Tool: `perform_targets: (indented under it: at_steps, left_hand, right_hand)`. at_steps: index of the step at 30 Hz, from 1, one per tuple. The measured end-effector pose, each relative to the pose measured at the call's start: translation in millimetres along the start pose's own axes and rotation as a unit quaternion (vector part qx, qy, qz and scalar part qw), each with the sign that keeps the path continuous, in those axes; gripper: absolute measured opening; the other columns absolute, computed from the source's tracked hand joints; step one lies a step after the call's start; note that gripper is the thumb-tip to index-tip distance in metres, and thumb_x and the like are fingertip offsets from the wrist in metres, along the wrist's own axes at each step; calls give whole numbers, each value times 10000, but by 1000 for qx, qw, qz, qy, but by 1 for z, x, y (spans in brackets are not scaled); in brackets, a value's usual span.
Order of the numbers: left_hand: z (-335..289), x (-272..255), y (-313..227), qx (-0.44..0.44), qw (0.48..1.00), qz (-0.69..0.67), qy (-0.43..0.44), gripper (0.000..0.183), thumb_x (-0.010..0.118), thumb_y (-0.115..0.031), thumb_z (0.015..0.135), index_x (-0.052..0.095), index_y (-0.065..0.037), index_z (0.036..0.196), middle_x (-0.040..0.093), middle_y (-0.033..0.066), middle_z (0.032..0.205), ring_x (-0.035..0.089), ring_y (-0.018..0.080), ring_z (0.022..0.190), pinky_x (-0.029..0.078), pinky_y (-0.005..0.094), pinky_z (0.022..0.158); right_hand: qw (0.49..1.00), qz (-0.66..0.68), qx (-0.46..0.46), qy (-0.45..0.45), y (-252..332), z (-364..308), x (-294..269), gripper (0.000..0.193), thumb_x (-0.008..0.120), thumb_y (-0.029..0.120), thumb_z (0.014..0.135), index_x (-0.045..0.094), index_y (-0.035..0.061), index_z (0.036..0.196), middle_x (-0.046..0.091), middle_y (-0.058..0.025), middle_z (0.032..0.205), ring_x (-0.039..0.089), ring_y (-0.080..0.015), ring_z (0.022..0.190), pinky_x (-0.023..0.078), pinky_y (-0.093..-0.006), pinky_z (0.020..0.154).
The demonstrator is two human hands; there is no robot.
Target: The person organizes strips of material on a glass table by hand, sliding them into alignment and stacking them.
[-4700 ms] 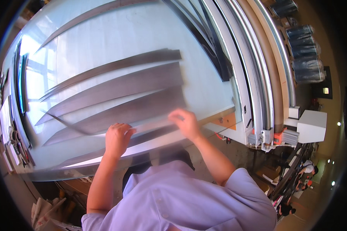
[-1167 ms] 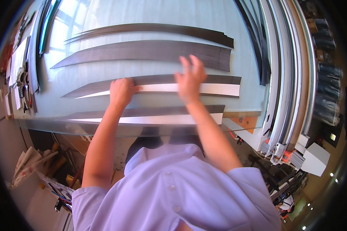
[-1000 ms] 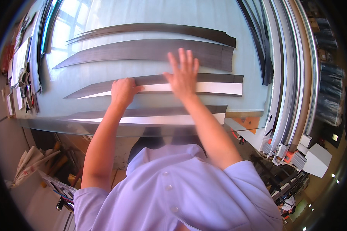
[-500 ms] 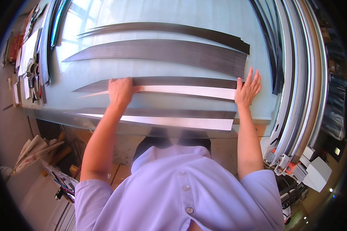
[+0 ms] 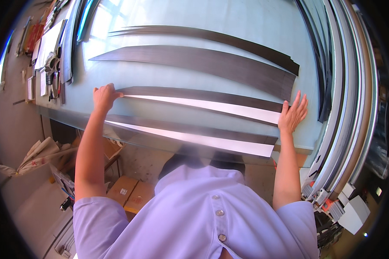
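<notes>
On the pale tabletop [image 5: 168,77] directly before me lies a long, tapering dark strip [image 5: 177,92], with a white band [image 5: 229,108] along its near side. My left hand [image 5: 103,97] is closed at the strip's narrow left end, thumb toward the white band; the fingers hide the tip. Flat against the wide right end rests my right hand [image 5: 292,113], its fingers stretched out and apart. Closer to me is a similar dark strip [image 5: 242,134] with a white band [image 5: 242,145]. Beyond my hands lies a broad curved dark piece [image 5: 194,64].
Narrower dark strips [image 5: 212,38] overlap at the far side. Long metal profiles [image 5: 352,86] run along the right edge, with dark strips [image 5: 317,56] beside them. Scissors [image 5: 52,64] and other tools lie at the left. A cardboard box [image 5: 132,192] stands below the table.
My left hand has slid leftward along the strip to its narrow end. The right hand stays at the wide end. The whole view has shifted and tilted somewhat.
</notes>
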State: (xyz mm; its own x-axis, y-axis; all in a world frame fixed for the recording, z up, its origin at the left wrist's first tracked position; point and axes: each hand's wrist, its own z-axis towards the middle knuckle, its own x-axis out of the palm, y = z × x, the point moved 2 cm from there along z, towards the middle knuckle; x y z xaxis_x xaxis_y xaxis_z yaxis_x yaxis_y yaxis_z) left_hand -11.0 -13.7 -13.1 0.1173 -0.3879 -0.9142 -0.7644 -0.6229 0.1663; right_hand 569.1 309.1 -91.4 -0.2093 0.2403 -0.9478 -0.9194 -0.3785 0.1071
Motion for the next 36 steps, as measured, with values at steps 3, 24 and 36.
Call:
perform_targets:
  at_steps: [3, 24, 36]
  left_hand:
    - [3, 10, 29, -15, 996, -88, 0, 429, 819, -388, 798, 569, -48, 871, 667, 145, 792, 639, 375, 813, 459, 452, 726]
    - [9, 25, 49, -44, 944, -327, 24, 329, 820, -120, 792, 512, -21, 856, 566, 83, 695, 550, 184, 576, 460, 346, 527]
    - [-55, 1, -104, 200, 902, -259, -282, 557, 871, -160, 716, 651, -65, 1220, 667, 120, 1160, 617, 302, 1083, 487, 421, 962]
  right_hand:
    - [1000, -12, -4, 1, 2, 1, -1, 672, 392, 531, 1038, 269, 199, 1609, 246, -146, 1646, 218, -379, 1516, 127, -573, 1203]
    - [998, -15, -31, 54, -30, -1, -5, 718, 432, 545, 1019, 250, 187, 1614, 229, -143, 1660, 187, -378, 1533, 92, -605, 1215]
    - [956, 197, -192, 105, 28, -4, -86, 715, 879, 260, 703, 586, 130, 1342, 540, -104, 1421, 460, -330, 1368, 331, -463, 1113]
